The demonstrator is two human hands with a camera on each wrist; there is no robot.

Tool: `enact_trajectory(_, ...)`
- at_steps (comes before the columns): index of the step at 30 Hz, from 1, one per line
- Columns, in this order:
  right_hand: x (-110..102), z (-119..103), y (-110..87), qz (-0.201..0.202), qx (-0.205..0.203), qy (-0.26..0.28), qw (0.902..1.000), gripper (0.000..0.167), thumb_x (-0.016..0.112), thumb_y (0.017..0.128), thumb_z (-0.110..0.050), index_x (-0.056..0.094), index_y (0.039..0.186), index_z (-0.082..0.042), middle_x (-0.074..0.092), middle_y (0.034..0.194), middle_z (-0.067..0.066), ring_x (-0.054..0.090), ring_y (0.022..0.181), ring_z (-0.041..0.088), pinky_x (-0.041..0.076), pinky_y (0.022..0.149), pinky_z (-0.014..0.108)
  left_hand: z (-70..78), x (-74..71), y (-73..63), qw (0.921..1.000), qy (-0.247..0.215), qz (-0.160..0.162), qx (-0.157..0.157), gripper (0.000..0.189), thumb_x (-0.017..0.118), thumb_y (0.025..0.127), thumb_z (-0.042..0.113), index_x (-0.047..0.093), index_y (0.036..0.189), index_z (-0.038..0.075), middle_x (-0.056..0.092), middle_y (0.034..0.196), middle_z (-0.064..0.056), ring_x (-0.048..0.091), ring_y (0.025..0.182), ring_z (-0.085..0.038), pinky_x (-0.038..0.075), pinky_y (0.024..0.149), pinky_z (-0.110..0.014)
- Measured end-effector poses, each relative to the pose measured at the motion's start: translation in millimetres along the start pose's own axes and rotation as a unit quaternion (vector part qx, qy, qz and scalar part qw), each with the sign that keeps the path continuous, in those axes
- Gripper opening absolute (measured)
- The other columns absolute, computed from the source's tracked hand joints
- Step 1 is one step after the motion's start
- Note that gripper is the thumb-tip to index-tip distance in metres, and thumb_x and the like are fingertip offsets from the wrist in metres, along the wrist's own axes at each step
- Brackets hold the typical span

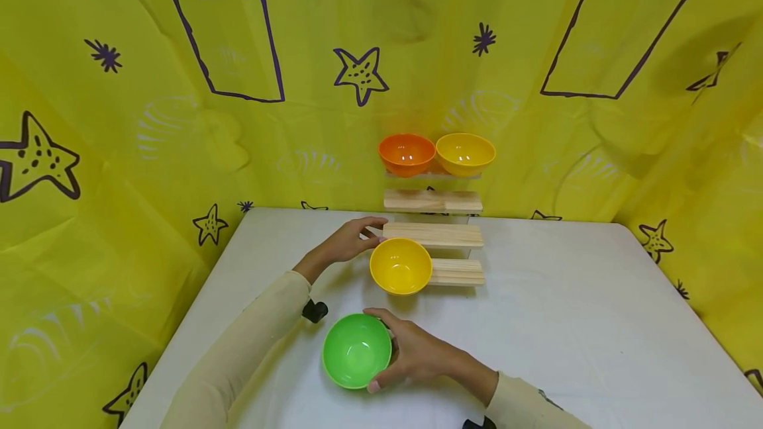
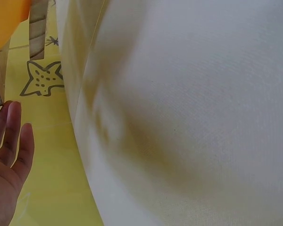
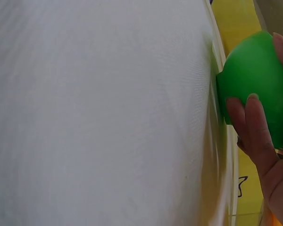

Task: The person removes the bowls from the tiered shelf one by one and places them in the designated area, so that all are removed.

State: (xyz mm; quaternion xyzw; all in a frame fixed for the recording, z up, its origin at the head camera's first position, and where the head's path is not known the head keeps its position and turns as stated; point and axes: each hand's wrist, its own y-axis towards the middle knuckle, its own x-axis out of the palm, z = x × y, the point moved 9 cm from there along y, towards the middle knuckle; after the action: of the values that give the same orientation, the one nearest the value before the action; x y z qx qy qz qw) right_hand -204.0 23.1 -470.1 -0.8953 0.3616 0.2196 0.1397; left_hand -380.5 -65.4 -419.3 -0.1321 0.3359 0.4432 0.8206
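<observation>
Holding green bowl in right hand, nearside and left of wooden steps; with left hand, loosely extended, nearer steps, beside front yellow bowl.

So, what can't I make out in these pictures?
- Head: part of the lowest wooden step, behind the front yellow bowl.
- Left wrist: part of the left hand, past the left edge.
- Right wrist: inside of the green bowl, hidden by its wall; part of the right hand, past the right edge.

Two bowls atop rack, nearest bowl in front — leftward (slightly)
</observation>
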Motion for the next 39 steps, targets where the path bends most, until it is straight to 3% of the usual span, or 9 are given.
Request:
enact_trajectory(13, -1.0, 7.5, -3.8, -0.002, 0.008, -0.009, 0.9999, 0.111, 0.093, 0.07, -0.037, 0.028, 0.157, -0.016, 0.054, 0.143, -0.001, 0.053, 0.127, 0.013, 0.04, 0.111, 0.045, -0.1, 2.2, 0.6, 1.0, 0.002, -0.004, 0.008, 0.046, 0.062, 0.101, 0.014, 0.051, 0.145, 0.003, 0.059, 0.139, -0.019, 0.066, 0.112, -0.032, 0.057, 0.091, -0.035)
enact_trajectory(28, 0.0, 5.8, -5.7, -0.011, 0.005, 0.019, 0.9998, 0.114, 0.094, 0.07, -0.032, 0.024, 0.159, -0.015, 0.05, 0.146, 0.001, 0.053, 0.126, 0.012, 0.041, 0.11, 0.033, -0.6, 1.7, -0.3, 1.0, 0.0, -0.005, 0.001, 0.046, 0.06, 0.102, 0.013, 0.05, 0.146, 0.004, 0.059, 0.14, -0.018, 0.066, 0.113, -0.031, 0.057, 0.091, -0.034)
enact_trajectory(34, -1.4, 5.9, -8.4, -0.02, -0.003, 0.063, 0.9978, 0.113, 0.093, 0.072, -0.023, 0.023, 0.159, -0.013, 0.043, 0.152, 0.013, 0.065, 0.107, 0.01, 0.051, 0.095, 0.025, 0.3, 0.4, -0.3, 1.0, 0.001, -0.003, 0.004, 0.046, 0.061, 0.101, 0.012, 0.051, 0.145, 0.003, 0.059, 0.139, -0.019, 0.066, 0.112, -0.032, 0.057, 0.091, -0.035)
enact_trajectory(39, -4.8, 7.0, -14.5, -0.031, -0.005, 0.092, 0.9952, 0.111, 0.092, 0.073, -0.016, 0.021, 0.159, -0.012, 0.037, 0.156, 0.018, 0.071, 0.087, 0.011, 0.055, 0.084, 0.024, 0.6, 0.3, 0.0, 1.0, -0.001, -0.003, 0.004, 0.046, 0.062, 0.101, 0.013, 0.052, 0.144, 0.003, 0.06, 0.138, -0.019, 0.067, 0.111, -0.031, 0.057, 0.091, -0.034)
